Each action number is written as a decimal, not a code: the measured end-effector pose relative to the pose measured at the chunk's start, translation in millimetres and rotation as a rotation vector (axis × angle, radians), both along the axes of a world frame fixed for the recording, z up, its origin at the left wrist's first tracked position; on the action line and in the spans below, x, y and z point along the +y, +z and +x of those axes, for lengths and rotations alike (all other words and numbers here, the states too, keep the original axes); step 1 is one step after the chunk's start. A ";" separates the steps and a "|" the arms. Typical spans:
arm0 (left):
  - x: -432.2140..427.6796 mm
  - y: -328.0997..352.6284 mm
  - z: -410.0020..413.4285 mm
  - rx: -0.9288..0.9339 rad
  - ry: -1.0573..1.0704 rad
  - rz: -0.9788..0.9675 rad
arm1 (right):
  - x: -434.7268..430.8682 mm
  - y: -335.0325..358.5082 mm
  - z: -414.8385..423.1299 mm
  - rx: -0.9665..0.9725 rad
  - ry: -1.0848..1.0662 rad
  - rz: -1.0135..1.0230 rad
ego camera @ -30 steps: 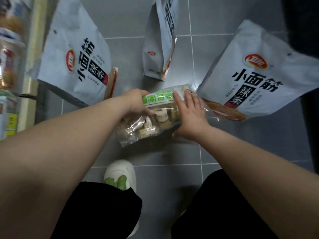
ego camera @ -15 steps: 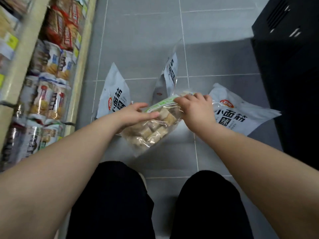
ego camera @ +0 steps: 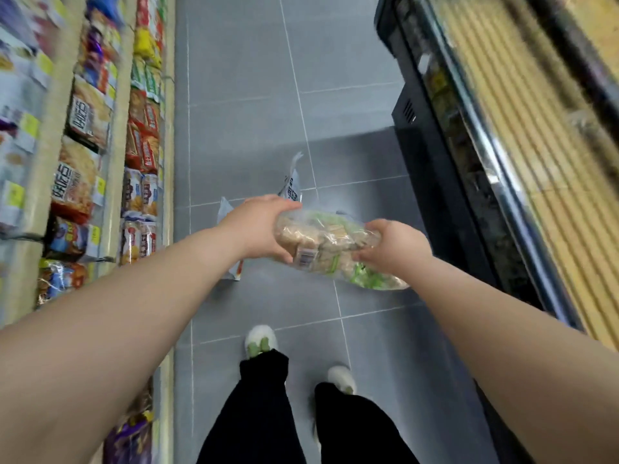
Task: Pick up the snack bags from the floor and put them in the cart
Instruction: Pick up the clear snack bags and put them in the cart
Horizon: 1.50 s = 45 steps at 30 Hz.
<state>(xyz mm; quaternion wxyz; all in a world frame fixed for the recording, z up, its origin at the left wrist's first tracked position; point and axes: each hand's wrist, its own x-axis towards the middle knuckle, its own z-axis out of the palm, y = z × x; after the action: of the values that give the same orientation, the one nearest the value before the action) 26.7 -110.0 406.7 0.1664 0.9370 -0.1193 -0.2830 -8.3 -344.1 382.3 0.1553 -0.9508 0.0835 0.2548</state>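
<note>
A clear snack bag (ego camera: 330, 244) with a green label and beige pieces inside is held up over the grey floor between both hands. My left hand (ego camera: 259, 227) grips its left end and my right hand (ego camera: 392, 246) grips its right end. Below them, two white snack bags stay on the floor: one (ego camera: 292, 184) stands just beyond my left hand, the other (ego camera: 227, 216) is mostly hidden under my left wrist. No cart is in view.
A shelf full of snack packs (ego camera: 87, 155) lines the left side of the aisle. A black chiller cabinet (ego camera: 445, 182) with a glass front runs along the right. My legs and white shoes (ego camera: 260, 339) are on the grey tiled floor (ego camera: 244, 95) below.
I have risen from a crouch to standing, lifting the clear bag off the floor. The white bags now look far smaller and lie below my hands; the third is out of sight.
</note>
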 end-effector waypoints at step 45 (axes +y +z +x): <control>-317.5 176.7 -692.5 -0.224 -1.335 -0.647 | -22.5 191.9 -914.8 -0.466 -1.752 -0.169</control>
<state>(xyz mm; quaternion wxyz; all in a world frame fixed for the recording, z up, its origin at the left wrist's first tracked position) -665.8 -427.5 583.4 0.2135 0.5931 -0.7558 -0.1776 -923.1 -366.6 574.2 0.2361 -0.5826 0.7611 -0.1599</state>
